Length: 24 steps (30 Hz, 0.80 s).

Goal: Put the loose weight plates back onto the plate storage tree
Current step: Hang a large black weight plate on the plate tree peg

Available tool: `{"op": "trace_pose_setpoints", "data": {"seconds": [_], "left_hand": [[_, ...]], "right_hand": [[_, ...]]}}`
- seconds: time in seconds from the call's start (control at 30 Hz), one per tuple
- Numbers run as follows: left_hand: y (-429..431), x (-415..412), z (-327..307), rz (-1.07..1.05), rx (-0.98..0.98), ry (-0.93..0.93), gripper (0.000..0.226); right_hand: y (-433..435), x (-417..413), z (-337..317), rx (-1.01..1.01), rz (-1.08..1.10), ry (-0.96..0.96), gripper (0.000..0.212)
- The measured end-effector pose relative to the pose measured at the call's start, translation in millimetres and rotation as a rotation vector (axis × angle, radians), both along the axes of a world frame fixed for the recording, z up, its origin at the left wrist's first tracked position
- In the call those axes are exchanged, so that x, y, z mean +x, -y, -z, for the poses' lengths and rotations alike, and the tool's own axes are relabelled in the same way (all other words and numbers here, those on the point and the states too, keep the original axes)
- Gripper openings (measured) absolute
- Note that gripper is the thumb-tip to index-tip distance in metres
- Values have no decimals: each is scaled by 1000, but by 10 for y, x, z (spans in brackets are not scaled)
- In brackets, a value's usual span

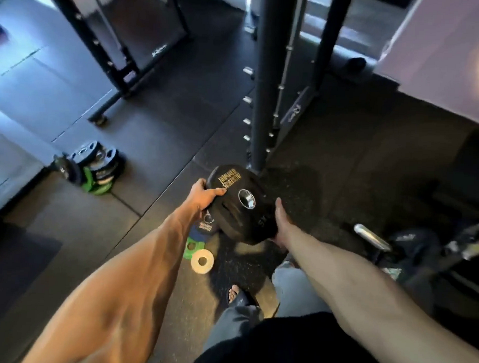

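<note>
— While both hands have the plate [240,206] up off the floor, where's it sitting exactly?

— Right in front of the post [267,86], down near its base. Far rim is almost at the foot of it, can't tell if they touch. It's tilted, hub hole facing up.

— Grip?

— Left hand [204,196] is on the rim left of the hub, thumb flat on the top face, fingers curled under the edge. Right hand [281,224] has the near-right rim, thumb lying up along it. Its fingers are tucked underneath and hidden, so no idea how far they curl.

— Room to move?

— Left of the post it's bare floor [158,139] out to a stack [96,167] of plates, well apart. Nearer than the post, under the plate's near-left edge, small plates [200,230] lie on the floor, with a white ring [202,261] closest in and a foot [235,292] near that. Right of the post a bar end [371,238] lies low, apart from the right hand. Short pegs [247,99] stick out of the post's left side.
</note>
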<state>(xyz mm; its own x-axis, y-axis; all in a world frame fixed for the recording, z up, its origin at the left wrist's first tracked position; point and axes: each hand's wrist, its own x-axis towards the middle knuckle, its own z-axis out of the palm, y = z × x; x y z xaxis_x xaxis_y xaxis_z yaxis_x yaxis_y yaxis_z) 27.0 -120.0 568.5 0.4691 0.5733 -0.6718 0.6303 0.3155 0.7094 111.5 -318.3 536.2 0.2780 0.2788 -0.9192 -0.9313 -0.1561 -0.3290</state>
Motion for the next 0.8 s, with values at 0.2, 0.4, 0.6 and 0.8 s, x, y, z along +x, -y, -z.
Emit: {"op": "trace_pose_setpoints", "data": {"seconds": [0.2, 0.4, 0.6, 0.8], "left_hand": [[587, 776, -252, 289, -136, 6, 49], [1450, 1750, -346, 374, -195, 88, 40], [2136, 2936, -718, 411, -116, 260, 57], [2482, 4108, -1204, 500, 139, 448, 62]], "right_hand": [[742, 452, -62, -411, 62, 273, 81], [1622, 1266, -174, -539, 341, 438, 80], [2242, 2229, -506, -581, 610, 624, 86], [2469, 3221, -1027, -585, 842, 772, 80]]}}
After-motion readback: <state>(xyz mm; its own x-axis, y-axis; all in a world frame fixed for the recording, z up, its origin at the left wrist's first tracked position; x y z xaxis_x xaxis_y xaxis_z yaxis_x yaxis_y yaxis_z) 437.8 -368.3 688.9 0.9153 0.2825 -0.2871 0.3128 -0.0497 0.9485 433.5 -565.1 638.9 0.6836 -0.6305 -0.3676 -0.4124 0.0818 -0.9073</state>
